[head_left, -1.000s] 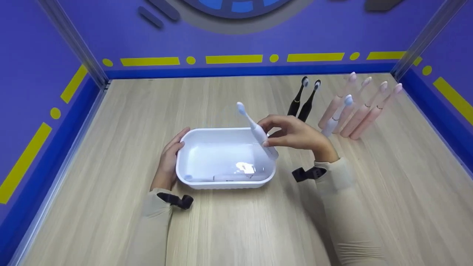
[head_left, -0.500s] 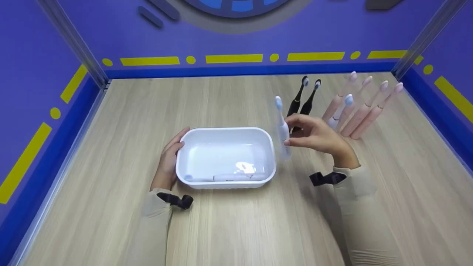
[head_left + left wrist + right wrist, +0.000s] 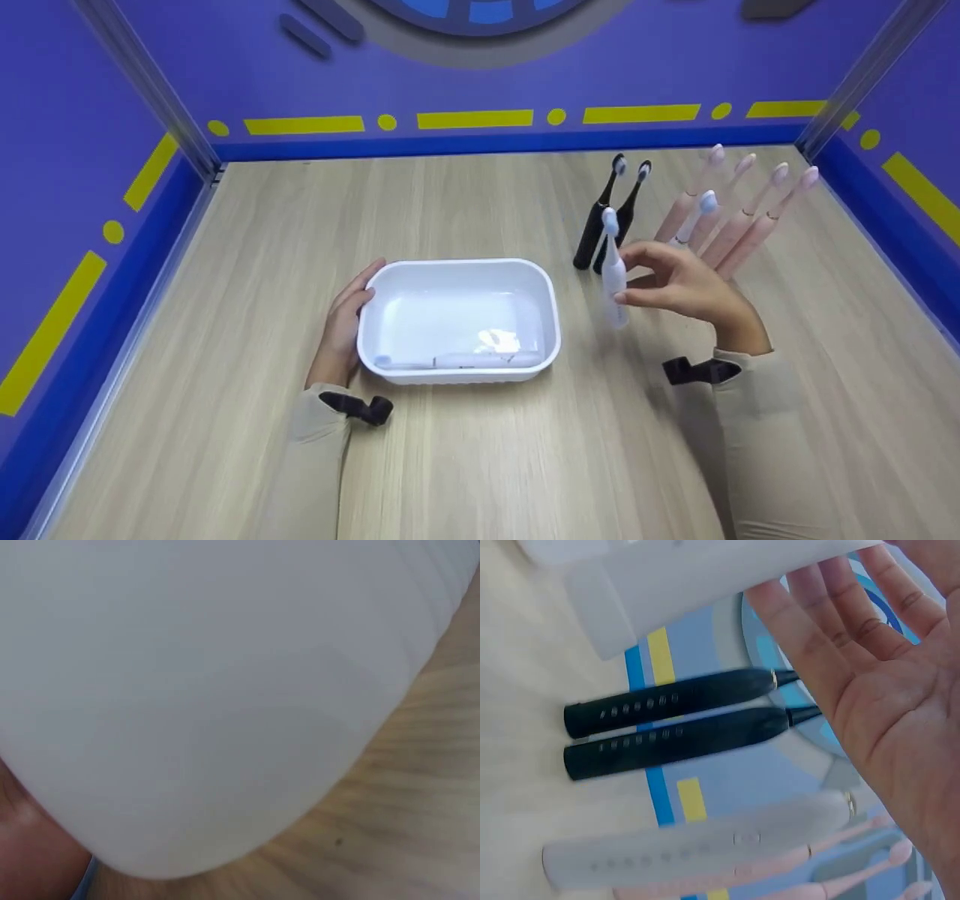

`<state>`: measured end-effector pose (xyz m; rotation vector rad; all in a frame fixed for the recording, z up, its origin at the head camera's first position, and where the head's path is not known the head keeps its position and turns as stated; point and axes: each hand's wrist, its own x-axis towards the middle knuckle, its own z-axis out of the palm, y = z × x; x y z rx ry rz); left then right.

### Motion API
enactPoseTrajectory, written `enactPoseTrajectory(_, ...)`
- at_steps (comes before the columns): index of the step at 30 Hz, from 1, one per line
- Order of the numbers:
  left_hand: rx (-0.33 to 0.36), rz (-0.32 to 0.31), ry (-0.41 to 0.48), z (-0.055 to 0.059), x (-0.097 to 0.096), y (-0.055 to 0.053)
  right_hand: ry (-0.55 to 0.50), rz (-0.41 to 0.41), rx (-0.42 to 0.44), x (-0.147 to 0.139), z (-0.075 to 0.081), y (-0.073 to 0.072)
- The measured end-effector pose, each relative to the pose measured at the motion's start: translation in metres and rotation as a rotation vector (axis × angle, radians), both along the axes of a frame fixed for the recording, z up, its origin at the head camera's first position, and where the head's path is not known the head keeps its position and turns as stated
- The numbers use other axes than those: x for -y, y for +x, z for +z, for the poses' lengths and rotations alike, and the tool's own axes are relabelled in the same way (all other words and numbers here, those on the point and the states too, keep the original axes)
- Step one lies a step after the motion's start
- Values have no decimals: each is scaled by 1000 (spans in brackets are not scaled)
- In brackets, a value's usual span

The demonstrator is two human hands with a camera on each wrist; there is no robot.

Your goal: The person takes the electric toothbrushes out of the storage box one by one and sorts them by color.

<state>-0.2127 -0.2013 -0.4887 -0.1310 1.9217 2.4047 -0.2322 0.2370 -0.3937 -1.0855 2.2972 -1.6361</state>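
Pinched upright between thumb and fingertips of my right hand (image 3: 682, 289) is a white electric toothbrush (image 3: 613, 274), its pale blue bristles up. In the right wrist view the handle's lower end (image 3: 645, 600) crosses the top, with the palm at the right. The toothbrush is to the right of a white tub (image 3: 457, 263) and just in front of two black electric toothbrushes (image 3: 591, 232). My left hand (image 3: 343, 322) rests against the tub's left side, fingers along the outer wall. Another white toothbrush (image 3: 484, 361) lies flat inside the tub along its near wall.
At the right stand several pink electric toothbrushes (image 3: 752, 229) with a white one (image 3: 705, 210) before them, partly hidden by my right hand. A blue wall (image 3: 480, 90) with yellow marks bounds the wooden table (image 3: 465, 457) at the back and sides.
My right hand has carried the white toothbrush rightward from over the tub's right end to beside the black ones, and it now stands straighter. My left hand and the tub stay put.
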Motion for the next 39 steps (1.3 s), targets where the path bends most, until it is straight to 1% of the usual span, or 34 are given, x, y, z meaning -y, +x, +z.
enactPoseTrajectory(4, 0, -2, 10, 0, -1, 0, 24, -45, 2, -13, -4, 4)
enactPoseTrajectory(5, 3, -4, 13, 1, -1, 0, 14, -50, 12, -16, -5, 5)
enactPoseTrajectory(11, 20, -6, 34, 2, -2, 1, -121, -36, 87, -39, -8, 10)
enactPoseTrajectory(16, 17, -4, 22, 2, -2, 2, -184, -29, 69, -57, -5, 13)
enactPoseTrajectory(21, 16, -2, 11, 2, -2, 1, -173, -69, 71, -73, -2, 15)
enactPoseTrajectory(23, 15, -2, 13, 2, -2, 1, -159, -95, 84, -79, -1, 16)
enactPoseTrajectory(30, 15, -3, 33, 2, -1, 1, -212, -121, 110, -91, -9, 14)
enactPoseTrajectory(33, 20, -3, 33, 2, -1, 1, -217, -171, 116, -94, -14, 13)
enactPoseTrajectory(36, 19, -3, 28, 2, -1, 1, -204, -251, 130, -96, -21, 10)
enactPoseTrajectory(39, 14, -3, 28, 2, -1, 1, -163, -341, 142, -97, -27, 8)
